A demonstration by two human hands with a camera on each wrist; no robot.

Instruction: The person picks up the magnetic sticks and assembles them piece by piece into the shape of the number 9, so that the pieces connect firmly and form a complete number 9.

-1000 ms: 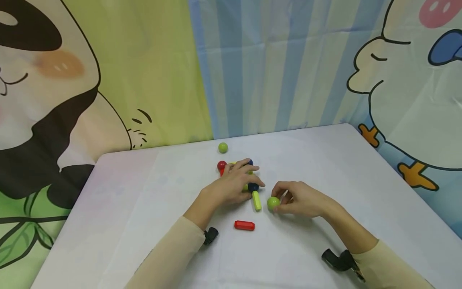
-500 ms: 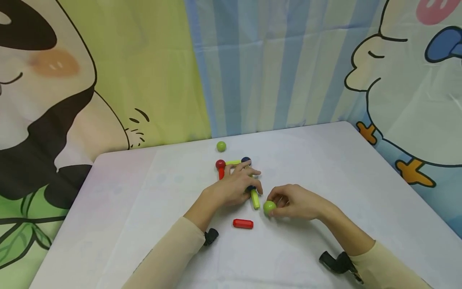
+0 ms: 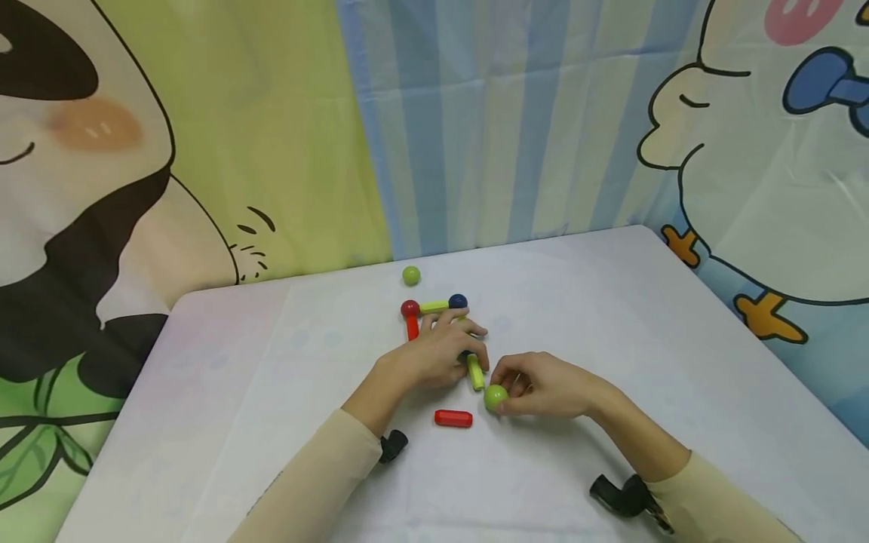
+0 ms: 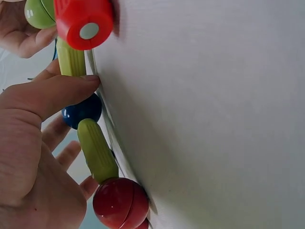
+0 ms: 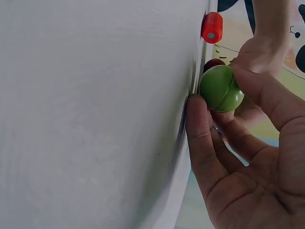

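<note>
My right hand [image 3: 550,385] pinches a green ball [image 3: 494,397] between thumb and fingers, low over the table. The ball is right by the near end of a yellow-green stick [image 3: 475,372]. My left hand [image 3: 437,351] spreads over a joined figure of sticks and balls. In the left wrist view its thumb and fingers hold a blue ball [image 4: 82,112] at that stick's other end. Beyond the hand show a red ball [image 3: 410,308], a second yellow-green stick [image 3: 434,307], another blue ball [image 3: 458,301] and a red stick [image 3: 413,328]. The hand hides the figure's middle.
A loose red stick [image 3: 453,418] with a pale disc on its end lies nearer the front. One more green ball [image 3: 411,275] is near the back edge of the white table [image 3: 305,467]. Cartoon-printed curtains [image 3: 462,136] hang behind.
My right hand has brought the green ball leftward, up to the yellow-green stick's near end. The left hand stays over the figure, its fingers a little lower. The camera view has shifted slightly.
</note>
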